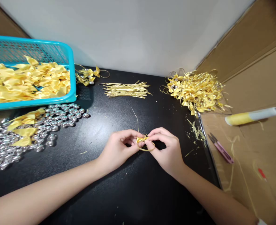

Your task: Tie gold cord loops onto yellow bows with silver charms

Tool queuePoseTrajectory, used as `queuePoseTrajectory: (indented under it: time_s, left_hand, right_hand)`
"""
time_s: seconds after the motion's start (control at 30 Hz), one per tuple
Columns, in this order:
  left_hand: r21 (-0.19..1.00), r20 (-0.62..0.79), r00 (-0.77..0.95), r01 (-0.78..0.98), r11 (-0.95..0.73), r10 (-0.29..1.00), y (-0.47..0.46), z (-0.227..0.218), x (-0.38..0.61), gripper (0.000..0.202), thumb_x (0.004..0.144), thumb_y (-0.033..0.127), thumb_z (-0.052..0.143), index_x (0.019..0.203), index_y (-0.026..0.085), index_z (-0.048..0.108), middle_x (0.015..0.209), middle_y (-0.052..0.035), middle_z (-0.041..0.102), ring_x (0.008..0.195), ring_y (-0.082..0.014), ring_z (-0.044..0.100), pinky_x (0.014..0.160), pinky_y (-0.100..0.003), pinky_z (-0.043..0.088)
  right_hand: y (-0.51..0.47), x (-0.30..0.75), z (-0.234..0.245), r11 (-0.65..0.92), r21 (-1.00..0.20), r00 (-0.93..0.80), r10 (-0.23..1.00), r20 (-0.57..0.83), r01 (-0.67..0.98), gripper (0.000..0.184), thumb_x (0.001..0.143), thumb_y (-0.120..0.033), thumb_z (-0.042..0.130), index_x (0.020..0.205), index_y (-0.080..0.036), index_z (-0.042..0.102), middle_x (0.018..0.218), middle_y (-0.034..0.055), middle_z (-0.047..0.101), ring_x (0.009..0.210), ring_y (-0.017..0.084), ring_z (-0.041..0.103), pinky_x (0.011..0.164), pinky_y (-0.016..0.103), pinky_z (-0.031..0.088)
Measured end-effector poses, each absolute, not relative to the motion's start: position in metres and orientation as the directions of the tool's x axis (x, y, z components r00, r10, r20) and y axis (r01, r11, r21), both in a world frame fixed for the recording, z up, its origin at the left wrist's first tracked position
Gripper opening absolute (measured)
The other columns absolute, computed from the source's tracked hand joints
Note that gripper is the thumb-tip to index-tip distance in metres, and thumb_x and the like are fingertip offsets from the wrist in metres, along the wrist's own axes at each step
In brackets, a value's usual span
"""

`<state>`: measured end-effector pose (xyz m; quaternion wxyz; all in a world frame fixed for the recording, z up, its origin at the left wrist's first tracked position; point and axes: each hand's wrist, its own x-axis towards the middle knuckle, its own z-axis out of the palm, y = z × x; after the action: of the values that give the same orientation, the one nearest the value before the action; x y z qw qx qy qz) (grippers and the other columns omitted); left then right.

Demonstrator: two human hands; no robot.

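Observation:
Near the middle of the black table, my left hand and my right hand meet around a small yellow ribbon bow. Both hands are closed, pinching the bow between thumbs and fingertips. A loop of gold cord hangs below the bow, against the right fingers. One thin loose end of cord sticks up and away from the fingers. The knot or join at the bow's centre is mostly hidden by the fingertips.
A turquoise basket of yellow bows stands left, with silver beads before it. Gold cord lengths lie at the back. Finished-looking bows are heaped right. Pink thread snips and a yellow-wound tube rest on cardboard.

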<state>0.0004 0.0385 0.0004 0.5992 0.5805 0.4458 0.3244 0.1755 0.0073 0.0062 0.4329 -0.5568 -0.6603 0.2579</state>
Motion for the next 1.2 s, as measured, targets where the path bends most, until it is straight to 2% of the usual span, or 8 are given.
queuePoseTrajectory:
  time_s: [0.6,1.0,1.2]
  left_hand:
    - [0.979,-0.177,0.391,0.168,0.120,0.903,0.0388,0.0020,0.0004,0.016,0.079,0.028,0.072,0.088,0.015,0.074,0.082,-0.0069,0.078,0.072,-0.0172,0.071,0.068,-0.027,0.057]
    - [0.974,-0.205,0.382,0.166,0.152,0.901,0.0392,0.0040,0.0025,0.017,0.079,0.029,0.072,0.089,0.015,0.075,0.084,-0.0069,0.078,0.075,-0.0180,0.072,0.071,-0.027,0.058]
    - [0.979,-0.143,0.361,0.188,0.078,0.921,0.0365,0.0013,0.0006,0.013,0.080,0.025,0.070,0.086,0.015,0.075,0.083,-0.0067,0.078,0.073,-0.0174,0.072,0.068,-0.026,0.058]
  right_hand:
    - [0.0065,0.1734,0.0059,0.252,-0.827,0.001,0.957,0.292,0.502,0.011,0.080,-0.011,0.066,0.072,-0.018,0.069,0.080,0.0033,0.065,0.072,0.014,0.064,0.066,0.027,0.053]
    - [0.0056,0.1742,0.0044,0.261,-0.822,-0.009,0.955,0.297,0.506,0.011,0.080,-0.011,0.065,0.074,-0.019,0.070,0.080,0.0032,0.065,0.073,0.015,0.064,0.066,0.028,0.052]
    - [0.0064,0.1744,0.0029,0.250,-0.797,-0.020,0.958,0.286,0.551,0.011,0.081,-0.012,0.064,0.073,-0.020,0.068,0.080,0.0032,0.066,0.074,0.016,0.062,0.069,0.032,0.051]
